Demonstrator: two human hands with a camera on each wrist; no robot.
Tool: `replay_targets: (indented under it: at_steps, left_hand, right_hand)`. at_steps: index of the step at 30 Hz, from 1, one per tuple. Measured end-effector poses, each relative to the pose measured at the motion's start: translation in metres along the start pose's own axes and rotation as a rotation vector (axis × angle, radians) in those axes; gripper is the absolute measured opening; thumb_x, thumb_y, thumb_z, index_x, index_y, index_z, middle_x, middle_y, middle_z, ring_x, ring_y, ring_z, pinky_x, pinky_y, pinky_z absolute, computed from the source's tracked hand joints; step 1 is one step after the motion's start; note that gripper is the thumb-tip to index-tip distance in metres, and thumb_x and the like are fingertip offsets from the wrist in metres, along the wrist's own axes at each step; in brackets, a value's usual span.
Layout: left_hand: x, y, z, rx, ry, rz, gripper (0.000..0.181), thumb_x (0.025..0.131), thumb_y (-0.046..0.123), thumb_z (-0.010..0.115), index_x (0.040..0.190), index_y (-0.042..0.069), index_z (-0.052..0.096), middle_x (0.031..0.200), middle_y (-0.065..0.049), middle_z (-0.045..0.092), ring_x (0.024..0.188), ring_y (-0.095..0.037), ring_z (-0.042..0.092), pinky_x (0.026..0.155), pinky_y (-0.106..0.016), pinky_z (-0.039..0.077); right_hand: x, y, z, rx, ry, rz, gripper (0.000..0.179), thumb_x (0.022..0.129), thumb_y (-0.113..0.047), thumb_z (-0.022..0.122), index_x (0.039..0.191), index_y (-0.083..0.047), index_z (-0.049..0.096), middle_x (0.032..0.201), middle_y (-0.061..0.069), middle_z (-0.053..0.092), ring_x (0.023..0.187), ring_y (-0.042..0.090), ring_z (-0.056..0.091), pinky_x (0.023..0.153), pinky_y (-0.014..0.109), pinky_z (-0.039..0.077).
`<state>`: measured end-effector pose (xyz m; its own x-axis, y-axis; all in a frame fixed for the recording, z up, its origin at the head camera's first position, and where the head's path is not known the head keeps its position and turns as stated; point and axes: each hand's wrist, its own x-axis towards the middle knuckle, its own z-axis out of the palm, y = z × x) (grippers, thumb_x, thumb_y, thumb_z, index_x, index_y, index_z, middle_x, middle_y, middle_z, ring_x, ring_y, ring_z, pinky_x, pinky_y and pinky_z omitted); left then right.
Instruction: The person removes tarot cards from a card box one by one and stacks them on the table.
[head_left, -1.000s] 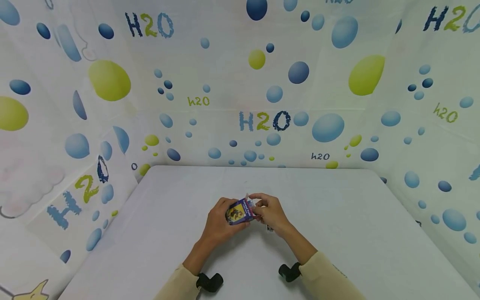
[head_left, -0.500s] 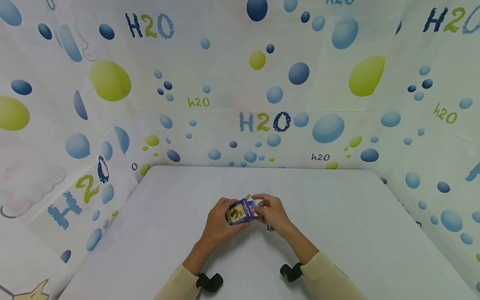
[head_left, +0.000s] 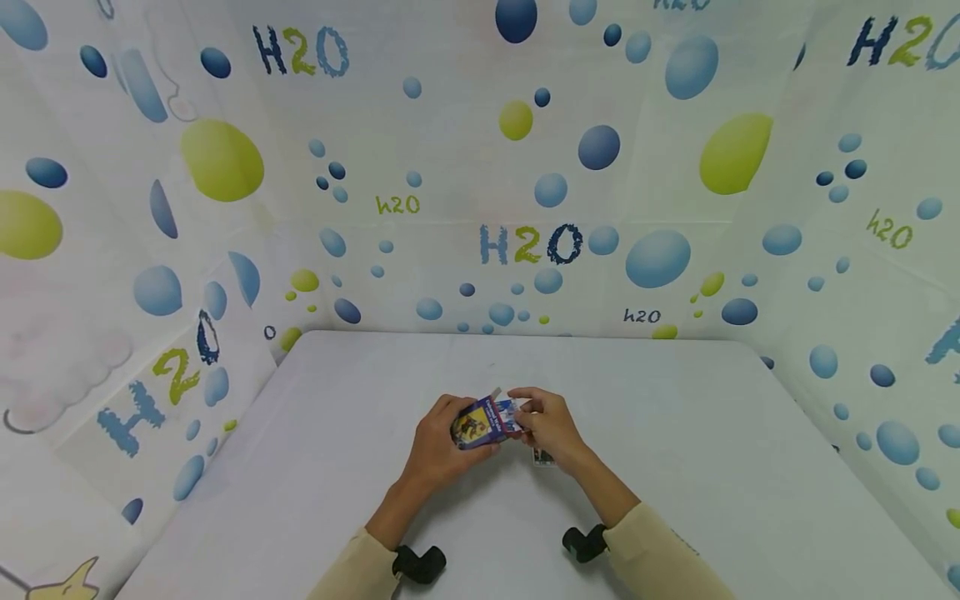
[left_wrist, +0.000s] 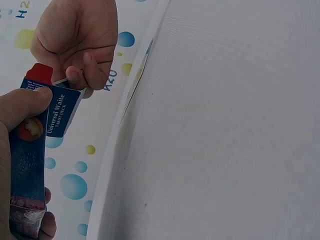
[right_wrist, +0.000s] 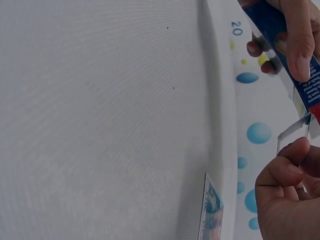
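The blue tarot deck box (head_left: 472, 427) is hanging above the table, just below the middle of the head view toward six o'clock, its yellow picture facing up and its mouth end pointing toward two o'clock. "Universal Waite Tarot Deck" is showing on a blue panel in the left wrist view. Your left hand (head_left: 432, 444) is coming in from eight o'clock and gripping the box firmly, with your thumb and fingers curling around it. At the box's three o'clock, your right hand (head_left: 552, 427) is nearly closing, its fingertips pinching a printed piece (head_left: 507, 410) at the mouth; you are not getting a clear enough look to tell whether it is a card or a flap. Toward four o'clock, a small card (head_left: 542, 457) is lying on the white table (head_left: 360, 400), your right hand partly covering it. Black wrist mounts (head_left: 420, 566) are sitting by your cream sleeves (head_left: 660, 550), at seven and between four and five o'clock. At twelve, a bubble-printed backdrop (head_left: 450, 150) is rising behind the table.
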<state>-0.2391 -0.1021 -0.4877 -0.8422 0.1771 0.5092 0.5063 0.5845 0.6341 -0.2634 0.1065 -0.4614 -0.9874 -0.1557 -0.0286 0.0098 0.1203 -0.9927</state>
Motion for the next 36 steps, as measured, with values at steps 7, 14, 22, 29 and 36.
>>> replay_targets:
  at_steps: [7,14,22,29,36]
  left_hand:
    - [0.000,0.000,0.000,0.007,0.014,0.009,0.072,0.069,0.033,0.095,0.128,0.009,0.064,0.117,-0.001,0.060,0.102,-0.012,0.057,0.088,-0.035,0.053]
    - [0.000,-0.001,0.001,0.008,0.023,0.017,0.072,0.068,0.033,0.096,0.128,0.010,0.064,0.117,0.000,0.060,0.102,-0.010,0.057,0.088,-0.033,0.054]
    - [0.000,0.001,-0.001,-0.011,0.017,-0.004,0.071,0.069,0.033,0.095,0.128,0.011,0.064,0.117,0.002,0.060,0.099,-0.010,0.056,0.084,-0.031,0.051]
    - [0.000,0.001,-0.002,-0.010,0.017,0.001,0.071,0.069,0.034,0.095,0.129,0.012,0.064,0.118,0.002,0.059,0.100,-0.010,0.056,0.085,-0.031,0.052]
    - [0.001,-0.001,-0.001,-0.008,0.022,0.012,0.071,0.068,0.033,0.096,0.128,0.011,0.064,0.118,0.001,0.059,0.099,-0.011,0.056,0.084,-0.032,0.052]
  right_hand:
    - [0.002,0.005,-0.002,-0.005,0.005,0.007,0.038,0.096,0.000,0.058,0.133,-0.001,0.062,0.091,0.010,0.058,0.061,0.015,0.055,0.053,0.023,0.048]
    - [0.003,0.008,-0.002,0.015,0.017,0.015,0.038,0.096,0.001,0.057,0.134,0.000,0.061,0.092,0.010,0.058,0.061,0.014,0.054,0.053,0.023,0.048]
    - [0.004,0.012,-0.003,-0.041,0.037,-0.009,0.042,0.097,0.001,0.054,0.138,-0.009,0.062,0.101,0.013,0.057,0.063,0.015,0.054,0.053,0.023,0.047]
    - [0.003,0.012,-0.003,-0.028,0.037,0.000,0.037,0.099,0.000,0.054,0.134,-0.005,0.065,0.103,0.013,0.055,0.064,0.014,0.055,0.055,0.022,0.049]
    - [0.003,0.012,-0.004,-0.042,0.050,0.000,0.035,0.098,0.001,0.054,0.131,-0.004,0.065,0.102,0.013,0.055,0.066,0.015,0.056,0.055,0.023,0.050]
